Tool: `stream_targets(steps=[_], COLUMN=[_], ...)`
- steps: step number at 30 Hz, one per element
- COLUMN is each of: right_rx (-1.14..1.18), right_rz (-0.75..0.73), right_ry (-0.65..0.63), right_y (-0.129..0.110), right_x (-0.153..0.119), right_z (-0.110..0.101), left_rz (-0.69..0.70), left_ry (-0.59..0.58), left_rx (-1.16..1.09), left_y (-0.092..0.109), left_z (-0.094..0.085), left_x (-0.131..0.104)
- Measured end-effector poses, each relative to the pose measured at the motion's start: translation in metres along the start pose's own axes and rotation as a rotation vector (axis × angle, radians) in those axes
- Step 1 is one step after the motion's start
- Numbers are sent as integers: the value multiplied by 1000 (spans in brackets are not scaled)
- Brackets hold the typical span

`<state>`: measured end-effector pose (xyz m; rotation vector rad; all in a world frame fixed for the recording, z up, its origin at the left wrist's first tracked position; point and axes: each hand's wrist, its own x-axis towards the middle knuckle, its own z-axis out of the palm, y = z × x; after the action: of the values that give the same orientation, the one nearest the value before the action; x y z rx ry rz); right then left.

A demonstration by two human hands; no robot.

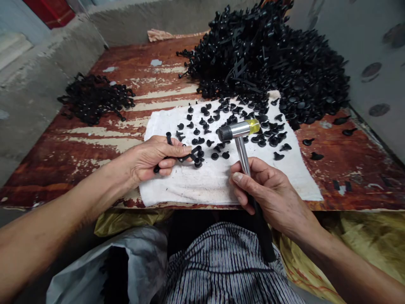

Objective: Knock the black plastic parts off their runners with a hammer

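Note:
My left hand (161,158) pinches a black branched plastic part (184,158) over the left side of a white cloth (202,188). One end of this part meets a small round black piece (198,163) on the cloth; whether they are joined I cannot tell. My right hand (259,185) is wrapped round the handle of a mallet (242,152), its metal shaft tilted and its head raised above the cloth. The mallet head has a black face on the left and a yellow one on the right. Several small black suction-cup-like pieces (215,156) lie scattered beneath and behind it.
A large heap of black parts (253,55) covers the back right of the worn red-brown table (126,131). A smaller pile of black branched parts (96,97) lies at the left. Grey walls (136,21) border the table. A pale bag (104,261) sits below its front edge.

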<state>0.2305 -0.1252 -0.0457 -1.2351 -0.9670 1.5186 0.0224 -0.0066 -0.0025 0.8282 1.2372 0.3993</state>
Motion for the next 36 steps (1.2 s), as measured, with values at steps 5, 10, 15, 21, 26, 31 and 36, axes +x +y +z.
stream_targets(steps=[5, 10, 15, 21, 26, 31, 36], right_rx=[-5, -7, -4, -1, -13, -142, -666], right_rz=[-1, 1, 2, 5, 12, -16, -314], right_ry=[-4, -7, -9, -15, -8, -41, 16], right_y=[0, 1, 2, 2, 3, -2, -22], right_x=[1, 0, -1, 1, 1, -4, -11], right_z=[0, 0, 0, -1, 0, -3, -4], left_rz=[20, 34, 23, 11, 19, 19, -11], left_ry=[-6, 5, 2, -34, -25, -25, -11], left_rx=[12, 16, 28, 21, 40, 71, 103], left_y=[-1, -1, -2, -2, -2, -2, 2], left_z=[0, 1, -1, -3, -3, -3, 0], left_x=[0, 0, 2, 3, 3, 5, 5])
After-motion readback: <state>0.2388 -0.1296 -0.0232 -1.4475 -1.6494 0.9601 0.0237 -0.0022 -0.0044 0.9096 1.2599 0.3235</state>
